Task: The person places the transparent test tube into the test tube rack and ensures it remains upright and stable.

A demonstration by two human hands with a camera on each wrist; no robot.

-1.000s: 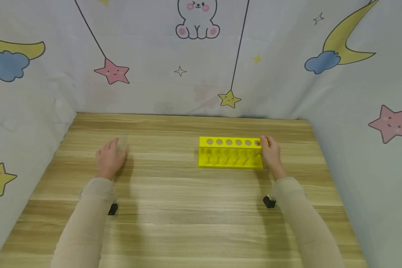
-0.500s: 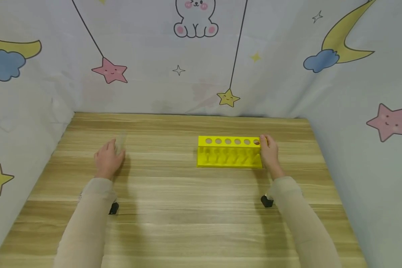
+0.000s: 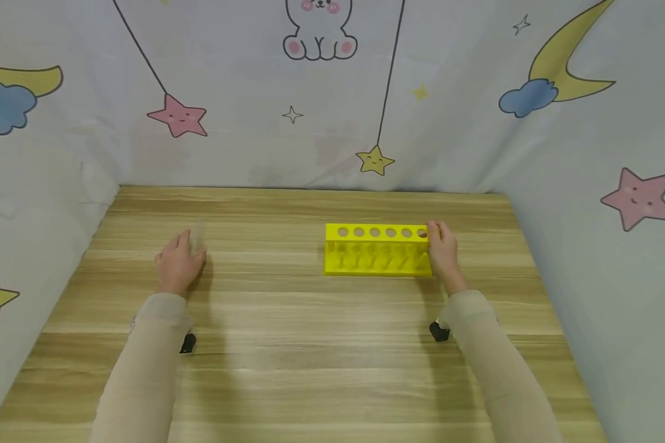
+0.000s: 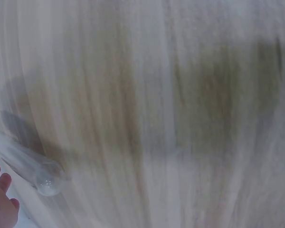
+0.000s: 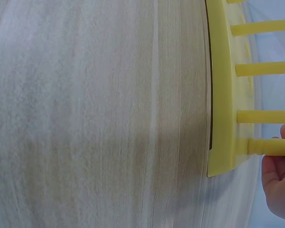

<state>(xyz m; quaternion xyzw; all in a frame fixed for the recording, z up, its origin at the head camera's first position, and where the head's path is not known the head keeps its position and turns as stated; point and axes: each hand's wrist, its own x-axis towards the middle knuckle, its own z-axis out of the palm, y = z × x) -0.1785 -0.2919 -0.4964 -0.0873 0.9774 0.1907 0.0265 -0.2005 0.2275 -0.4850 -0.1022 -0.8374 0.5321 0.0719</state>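
Note:
A yellow test tube rack (image 3: 378, 266) stands on the table at right of centre, with a row of round holes along its top. At its right end my right hand (image 3: 444, 249) grips it. The right wrist view has the fingers (image 5: 278, 190) around the endmost yellow peg (image 5: 270, 147). On the left, my left hand (image 3: 178, 261) is low over the table, thumb apart from the fingers. Between them is a clear test tube (image 4: 33, 166), its rounded end facing the left wrist camera. Where the fingers meet the tube is out of frame there.
The wood-grain table (image 3: 299, 344) reaches back to a white curtain (image 3: 244, 147) printed with stars and moons, which also lines both sides. Small black wrist cameras sit below each cuff, such as the right one (image 3: 439, 331).
The head view has shifted slightly, so the whole scene sits a little further left and up. Both hands, the rack and the test tube keep their places on the table.

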